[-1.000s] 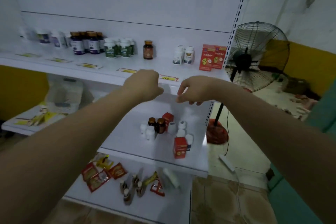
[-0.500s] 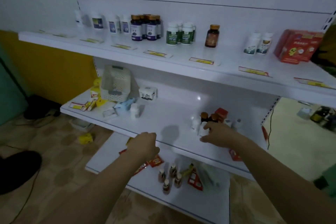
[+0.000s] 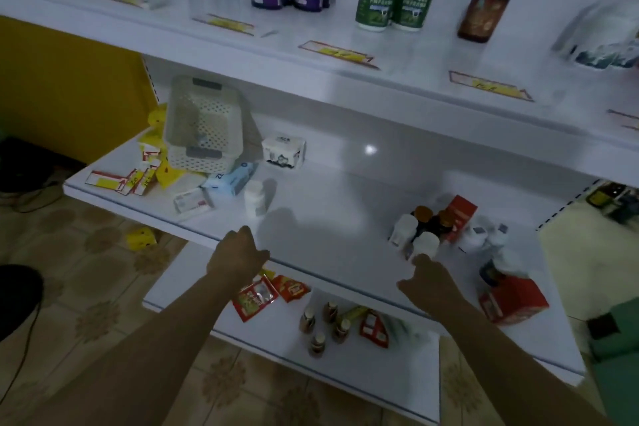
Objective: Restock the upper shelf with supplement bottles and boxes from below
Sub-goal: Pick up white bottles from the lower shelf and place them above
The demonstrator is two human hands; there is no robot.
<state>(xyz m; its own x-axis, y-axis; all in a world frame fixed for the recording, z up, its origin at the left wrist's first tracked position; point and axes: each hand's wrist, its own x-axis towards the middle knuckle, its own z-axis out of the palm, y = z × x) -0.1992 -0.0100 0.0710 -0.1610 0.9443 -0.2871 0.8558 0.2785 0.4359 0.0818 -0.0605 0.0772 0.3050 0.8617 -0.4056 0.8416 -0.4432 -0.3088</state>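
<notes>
Nearest: right hand [image 3: 427,282] low over the middle shelf [image 3: 339,242], grip released, fingertips touching or just short of a white-capped bottle [image 3: 423,244] at the front of the cluster; cannot tell which. Left hand [image 3: 238,258] at the shelf's front edge, loosely curled, grasping nothing. Best done by closing round that front bottle alone, lifting straight up, keeping clear of the amber bottles [image 3: 434,218] and red box [image 3: 460,216] packed just behind, likely to topple if nudged. Beyond: lone white bottle [image 3: 255,198], basket [image 3: 204,128]. Farthest: upper shelf [image 3: 345,55], already lined with bottles. Compared with half a second ago: view closer and lower, right hand now short of the cluster instead of over it, left hand much as before.
</notes>
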